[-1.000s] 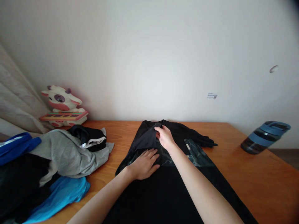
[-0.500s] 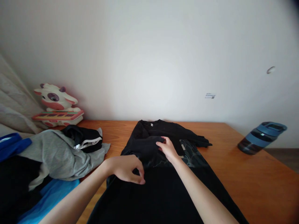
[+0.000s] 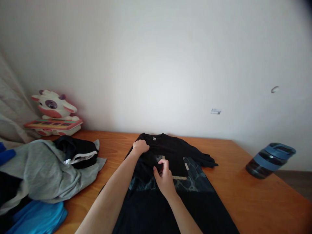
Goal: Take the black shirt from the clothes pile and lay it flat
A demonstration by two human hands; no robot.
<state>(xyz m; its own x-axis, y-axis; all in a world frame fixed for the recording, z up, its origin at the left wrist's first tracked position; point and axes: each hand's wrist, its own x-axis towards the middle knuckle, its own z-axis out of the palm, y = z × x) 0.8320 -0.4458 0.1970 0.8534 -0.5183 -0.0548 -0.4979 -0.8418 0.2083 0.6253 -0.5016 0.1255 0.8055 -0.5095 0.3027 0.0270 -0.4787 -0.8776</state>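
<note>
A long black shirt [image 3: 151, 208] with a patterned blue-grey band across its middle lies on the table, its neckline toward the wall. At its left shoulder my left hand [image 3: 141, 146] is closed on the black cloth; the fingertips are hidden. My right hand [image 3: 165, 178] is lower, over the chest pocket area, with thumb and index finger curled around dark cloth of the same shirt. The sleeve on the right lies spread out, and the cloth on the left side is bunched under my hands.
Grey, black and blue clothes [image 3: 53, 172] are heaped on the left of the wooden table [image 3: 234, 188]. Behind them a cow-shaped toy keyboard [image 3: 55, 113] stands by the wall. A dark blue bottle [image 3: 270, 161] stands at the right.
My left hand has moved up and away to the shirt's left shoulder. My right hand has come down and slightly left, and the cloth folded over the chest has moved left, uncovering more of the pocket.
</note>
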